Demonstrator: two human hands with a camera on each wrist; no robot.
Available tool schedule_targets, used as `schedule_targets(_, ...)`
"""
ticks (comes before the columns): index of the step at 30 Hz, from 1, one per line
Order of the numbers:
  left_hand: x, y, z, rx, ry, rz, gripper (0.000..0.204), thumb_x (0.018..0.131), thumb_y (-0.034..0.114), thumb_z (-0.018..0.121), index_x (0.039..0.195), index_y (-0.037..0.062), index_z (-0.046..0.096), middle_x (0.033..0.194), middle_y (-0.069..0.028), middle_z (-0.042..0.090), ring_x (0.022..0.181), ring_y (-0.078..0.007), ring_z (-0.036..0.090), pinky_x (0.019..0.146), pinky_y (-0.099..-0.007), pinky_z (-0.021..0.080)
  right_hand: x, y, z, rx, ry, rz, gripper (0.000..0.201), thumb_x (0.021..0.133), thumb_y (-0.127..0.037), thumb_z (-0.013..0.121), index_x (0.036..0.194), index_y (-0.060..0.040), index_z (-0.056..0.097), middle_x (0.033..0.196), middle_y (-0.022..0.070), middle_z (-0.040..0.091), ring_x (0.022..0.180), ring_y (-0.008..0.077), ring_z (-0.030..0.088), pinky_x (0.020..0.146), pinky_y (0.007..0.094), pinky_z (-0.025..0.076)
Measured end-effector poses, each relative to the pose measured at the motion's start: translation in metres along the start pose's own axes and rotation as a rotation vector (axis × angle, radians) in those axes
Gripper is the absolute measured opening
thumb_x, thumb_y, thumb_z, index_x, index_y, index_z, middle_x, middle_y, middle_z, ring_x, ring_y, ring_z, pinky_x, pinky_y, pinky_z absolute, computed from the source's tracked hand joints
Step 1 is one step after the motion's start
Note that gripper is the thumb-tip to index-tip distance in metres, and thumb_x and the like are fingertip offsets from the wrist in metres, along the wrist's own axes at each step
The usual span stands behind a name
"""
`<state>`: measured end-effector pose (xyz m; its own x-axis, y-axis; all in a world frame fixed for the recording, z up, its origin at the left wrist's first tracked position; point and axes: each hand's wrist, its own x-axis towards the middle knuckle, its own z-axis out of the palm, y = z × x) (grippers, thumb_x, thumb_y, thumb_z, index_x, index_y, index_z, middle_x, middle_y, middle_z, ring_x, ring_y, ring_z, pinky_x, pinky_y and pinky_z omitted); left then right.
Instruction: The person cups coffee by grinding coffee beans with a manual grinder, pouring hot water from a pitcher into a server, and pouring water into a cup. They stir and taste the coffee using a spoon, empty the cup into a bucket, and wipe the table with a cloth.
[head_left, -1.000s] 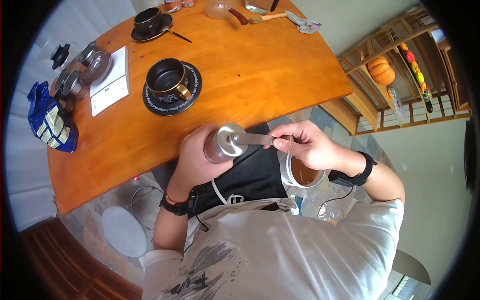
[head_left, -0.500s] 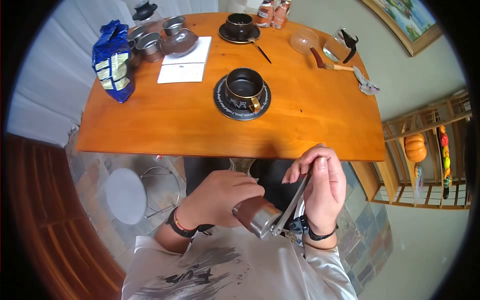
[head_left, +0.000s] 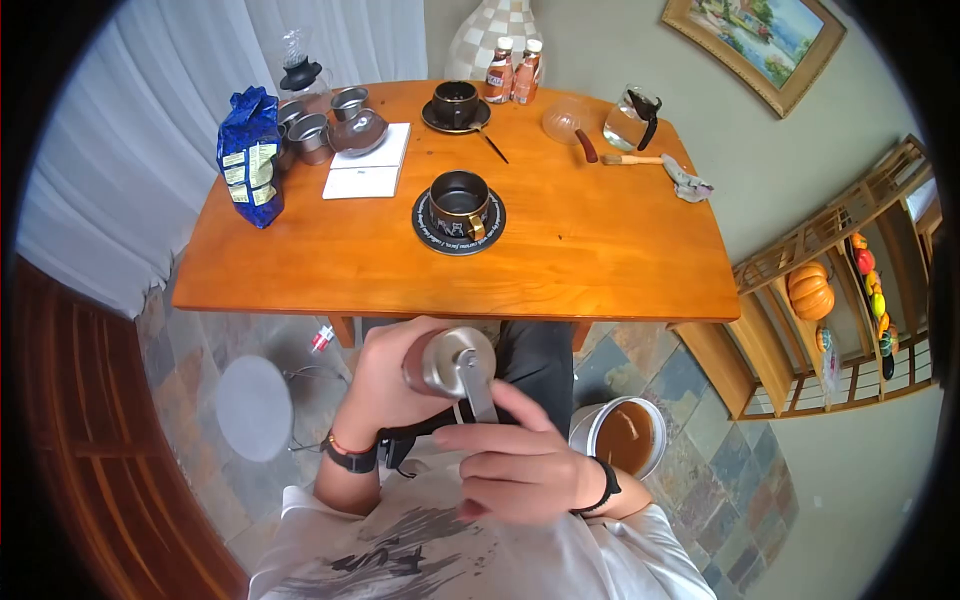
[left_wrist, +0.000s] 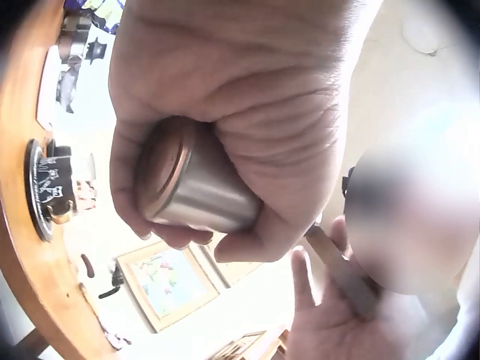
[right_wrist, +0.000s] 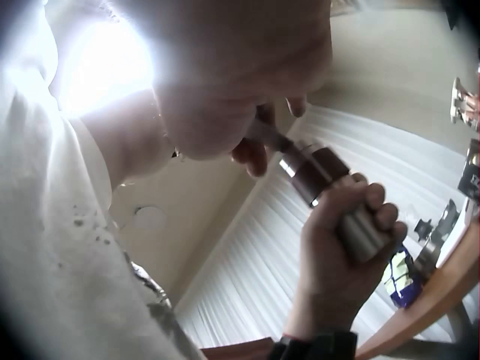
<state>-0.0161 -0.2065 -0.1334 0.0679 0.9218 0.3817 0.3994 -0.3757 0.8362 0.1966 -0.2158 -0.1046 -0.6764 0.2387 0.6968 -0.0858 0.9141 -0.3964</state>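
Note:
My left hand (head_left: 385,380) grips a manual coffee grinder (head_left: 425,365) with a steel top, a brown band and a steel body. It is tilted, with its round steel lid facing up toward the head camera. In the left wrist view, the fingers wrap the grinder's steel lower body (left_wrist: 210,195). From the lid a flat metal crank (head_left: 480,400) runs toward my right hand (head_left: 530,465), which holds the crank's outer end; the knob is hidden by the hand. In the right wrist view, the crank passes under the blurred right hand.
A black cup (head_left: 460,200) on a saucer stands mid-table (head_left: 330,270), another cup (head_left: 455,105) behind it. Leftward are a blue bag (head_left: 250,165), metal cups and a white scale (head_left: 365,180). A brush (head_left: 635,160) and glass pitcher (head_left: 630,120) lie right. A bucket (head_left: 655,440) stands below.
The right hand has swung the crank round, from rightward to pointing toward the body. The grinder tipped toward the body midway and now stands more upright. The head view has shifted.

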Motion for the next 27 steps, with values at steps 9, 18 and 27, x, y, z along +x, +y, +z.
schedule_targets(9,0.015,0.063,-0.005,-0.032,-0.324,0.275,0.038,0.058,0.021,0.084,0.089,0.0044,0.067,0.083,-0.0088,0.069,0.073,-0.0278,0.069,0.063,-0.0346,0.052,-0.01,0.019,-0.046,0.076,0.65,0.34,0.02,0.096,0.003,0.049,0.116,0.0029,0.053,0.103,0.0162,0.056,0.096,0.0259,0.064,0.089,0.0371,0.053)
schedule_targets(18,0.087,0.063,0.001,0.491,-0.429,0.092,0.034,0.068,0.022,0.082,0.097,0.0084,0.07,0.084,-0.0114,0.069,0.082,-0.0355,0.069,0.068,-0.0422,0.055,0.056,0.027,-0.091,0.467,0.147,0.494,0.05,0.08,0.0,0.078,0.125,-0.0041,0.056,0.117,0.0133,0.047,0.1,0.0263,0.059,0.092,0.0433,0.052)
schedule_targets(27,0.206,0.039,-0.029,0.251,0.099,0.165,0.04,0.061,0.006,0.086,0.097,0.0019,0.069,0.084,-0.0151,0.072,0.079,-0.0301,0.074,0.072,-0.0342,0.057,0.117,0.108,-0.09,-0.022,0.241,-0.104,0.042,0.078,-0.007,0.084,0.062,-0.0139,0.046,0.072,-0.0002,0.049,0.096,0.03,0.071,0.117,0.0685,0.025)
